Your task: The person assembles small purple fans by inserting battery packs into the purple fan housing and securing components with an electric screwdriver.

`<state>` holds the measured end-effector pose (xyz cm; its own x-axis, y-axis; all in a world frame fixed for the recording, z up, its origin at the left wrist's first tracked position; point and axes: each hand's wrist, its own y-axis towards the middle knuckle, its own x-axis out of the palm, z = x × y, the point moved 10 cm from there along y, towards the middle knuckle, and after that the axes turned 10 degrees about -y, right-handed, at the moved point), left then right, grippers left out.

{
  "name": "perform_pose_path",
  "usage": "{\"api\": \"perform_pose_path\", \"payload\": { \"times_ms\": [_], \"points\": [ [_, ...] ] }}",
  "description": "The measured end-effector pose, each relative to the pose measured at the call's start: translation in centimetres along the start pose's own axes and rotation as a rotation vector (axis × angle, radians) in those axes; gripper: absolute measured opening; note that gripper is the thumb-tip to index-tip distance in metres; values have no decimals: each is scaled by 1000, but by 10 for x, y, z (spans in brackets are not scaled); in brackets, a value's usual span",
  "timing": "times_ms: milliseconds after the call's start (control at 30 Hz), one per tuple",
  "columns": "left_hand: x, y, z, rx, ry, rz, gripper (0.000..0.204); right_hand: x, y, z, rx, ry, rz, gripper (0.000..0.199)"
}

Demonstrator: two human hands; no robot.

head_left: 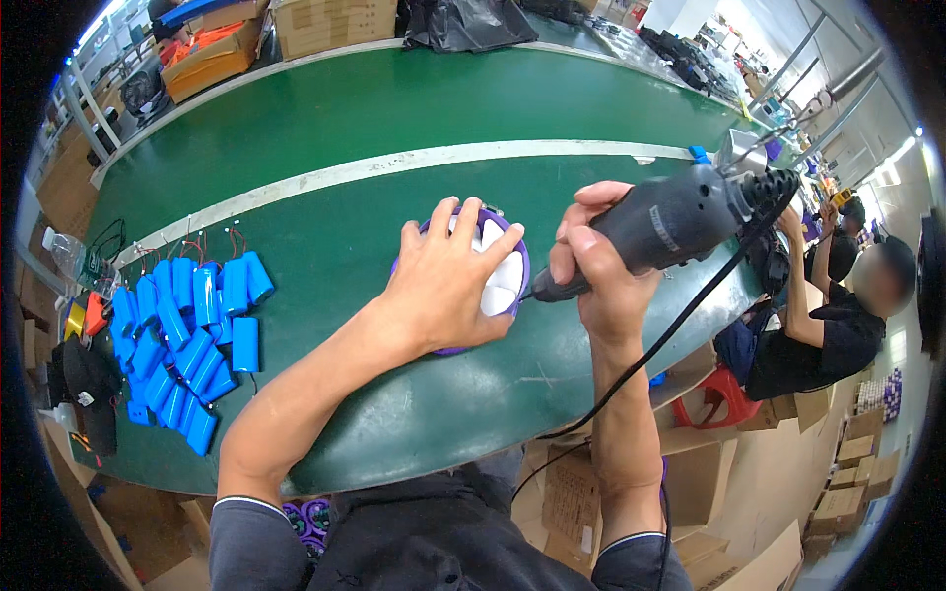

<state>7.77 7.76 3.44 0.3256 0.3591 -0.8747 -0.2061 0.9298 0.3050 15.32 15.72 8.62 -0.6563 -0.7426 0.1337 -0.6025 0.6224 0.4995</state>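
My left hand [435, 281] is spread over a round purple-and-white housing [506, 279], thumb and fingers gripping its rim against the green table. Wrapped in my right hand [609, 261] is a black electric screwdriver [675, 219], lying nearly level with its cable end toward the upper right. Its narrow tip meets, or comes very close to, the right edge of the housing; whether it touches a screw I cannot tell. Much of the housing is hidden beneath my left hand.
Blue battery packs [192, 340] with thin wires lie heaped on the left of the green table [424, 414]. A black cable [680, 350] hangs past my right forearm. Cartons [335, 22] line the far side. Another person [823, 330] sits at the right, near a red stool [717, 396].
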Motion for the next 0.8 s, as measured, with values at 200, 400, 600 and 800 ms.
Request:
{"api": "perform_pose_path", "payload": {
  "times_ms": [200,400,600,800],
  "points": [
    [0,3,0,-11,-17,-12,78,-4,1,6,-26,118,-221,34],
    [2,4,1,-14,-22,-48,77,-1,3,6,-23,251,-357,38],
    [5,5,1,-3,6,-48,73,-2,14,15,115,-34,-83,30],
    [1,8,4,-12,2,-47,70,-5,23,12,34,-103,-4,10]
  ]
}}
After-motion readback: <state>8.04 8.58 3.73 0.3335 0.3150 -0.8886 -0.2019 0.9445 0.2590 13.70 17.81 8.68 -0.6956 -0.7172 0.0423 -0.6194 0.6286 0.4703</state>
